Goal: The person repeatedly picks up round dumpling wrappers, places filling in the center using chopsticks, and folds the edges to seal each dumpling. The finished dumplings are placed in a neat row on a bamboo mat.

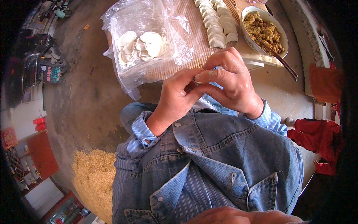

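Note:
My left hand [179, 89] and my right hand [230, 79] meet in front of my chest, fingertips pinched together. Between them is what looks like a dumpling, almost wholly covered by the fingers. Beyond my left hand stands a clear plastic box [139, 18] draped in plastic film, with a loose pile of round dough wrappers [152, 44] inside. Two rows of folded dumplings [214, 29] lie on a ribbed mat [193, 60], past my right hand. Farther right, a white bowl [284, 42] holds chopped filling [261, 29], and a pair of chopsticks [285, 65] leans over its rim.
A heap of yellow grain [95, 179] is on the concrete floor [84, 112] at my left. Dark bags [44, 61] sit along the far left. Red cloth [316, 137] hangs at the right, near a pale wall edge [299, 33].

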### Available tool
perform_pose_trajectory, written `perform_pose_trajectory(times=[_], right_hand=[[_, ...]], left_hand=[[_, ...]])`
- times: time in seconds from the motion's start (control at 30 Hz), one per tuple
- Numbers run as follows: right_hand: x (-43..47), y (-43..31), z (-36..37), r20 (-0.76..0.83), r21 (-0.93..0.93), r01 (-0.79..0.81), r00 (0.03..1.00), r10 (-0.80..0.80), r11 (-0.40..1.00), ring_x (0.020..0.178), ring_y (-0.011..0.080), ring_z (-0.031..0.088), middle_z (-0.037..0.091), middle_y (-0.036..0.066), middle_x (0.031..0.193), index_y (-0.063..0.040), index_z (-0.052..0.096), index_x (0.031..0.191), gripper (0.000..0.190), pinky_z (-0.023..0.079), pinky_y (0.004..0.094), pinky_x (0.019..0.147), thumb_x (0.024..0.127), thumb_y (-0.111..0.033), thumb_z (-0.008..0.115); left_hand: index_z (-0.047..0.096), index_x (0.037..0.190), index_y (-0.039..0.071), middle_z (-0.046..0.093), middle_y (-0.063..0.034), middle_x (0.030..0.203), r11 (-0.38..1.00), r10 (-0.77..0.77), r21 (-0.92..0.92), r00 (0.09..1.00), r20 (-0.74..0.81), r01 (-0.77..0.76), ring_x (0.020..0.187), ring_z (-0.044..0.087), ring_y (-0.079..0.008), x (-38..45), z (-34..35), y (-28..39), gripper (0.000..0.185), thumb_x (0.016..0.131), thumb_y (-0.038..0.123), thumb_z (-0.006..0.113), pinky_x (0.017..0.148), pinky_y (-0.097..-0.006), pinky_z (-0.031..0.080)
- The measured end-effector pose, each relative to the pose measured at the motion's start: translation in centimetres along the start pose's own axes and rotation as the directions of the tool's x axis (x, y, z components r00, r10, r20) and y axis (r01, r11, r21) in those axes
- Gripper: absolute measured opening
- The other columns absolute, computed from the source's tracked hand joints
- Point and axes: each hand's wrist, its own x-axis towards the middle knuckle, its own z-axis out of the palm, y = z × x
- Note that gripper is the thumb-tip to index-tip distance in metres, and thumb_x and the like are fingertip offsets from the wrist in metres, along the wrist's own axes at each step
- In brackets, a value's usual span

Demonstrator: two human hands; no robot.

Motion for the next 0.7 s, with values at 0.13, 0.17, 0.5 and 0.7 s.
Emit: perform_pose_trajectory(times=[0.13, 0.17, 0.5, 0.7], right_hand=[[-0.1, 0.0, -0.1, 0.035, 0.012, -0.017, 0.999, 0.017, 1.000, 0.078, 0.0250, 0.053, 0.056, 0.005, 0.086, -0.010, 0.065, 0.085, 0.028, 0.045, 0.0349, 0.067, 0.060, -0.011, 0.077], [0.0, 0.0, -0.2, 0.041, 0.022, -0.024, 0.999, 0.023, 0.999, 0.078, 0.0248, 0.053, 0.056, 0.005, 0.086, -0.009, 0.064, 0.085, 0.028, 0.045, 0.0347, 0.067, 0.060, -0.011, 0.077], [-0.4, -0.4, -0.8, 0.038, 0.191, -0.245, 0.970, 0.242, 0.951, 0.078, 0.0268, 0.057, 0.058, 0.008, 0.079, -0.005, 0.064, 0.082, 0.017, 0.047, 0.0357, 0.067, 0.068, -0.007, 0.074], [-0.7, -0.1, -0.5, 0.029, 0.121, -0.208, 0.978, 0.206, 0.971, 0.073, 0.0265, 0.057, 0.059, 0.008, 0.075, -0.004, 0.065, 0.084, 0.015, 0.047, 0.0356, 0.066, 0.071, -0.007, 0.072]], left_hand=[[0.061, 0.105, 0.002, 0.057, -0.0055, 0.077, 0.999, -0.042, 0.017, 0.999, 0.010, 0.042, 0.060, 0.053, -0.0111, -0.1, 0.0, -0.1, 0.030, 0.076, -0.001, 0.068, 0.054, -0.0254, 0.044], [0.061, 0.105, 0.002, 0.057, -0.0058, 0.077, 0.999, -0.038, 0.025, 0.999, 0.011, 0.038, 0.060, 0.053, -0.0112, -0.1, 0.0, -0.1, 0.030, 0.076, -0.001, 0.068, 0.054, -0.0255, 0.044], [0.062, 0.106, 0.003, 0.059, -0.0065, 0.078, 1.000, -0.009, 0.002, 1.000, 0.011, 0.009, 0.059, 0.052, -0.0110, 0.0, 0.3, -0.1, 0.031, 0.077, 0.003, 0.070, 0.055, -0.0255, 0.044], [0.061, 0.106, 0.003, 0.057, -0.0056, 0.076, 0.996, -0.050, 0.073, 0.998, 0.049, 0.047, 0.057, 0.050, -0.0108, 0.1, -0.1, 0.9, 0.031, 0.077, 0.006, 0.071, 0.053, -0.0253, 0.043]])
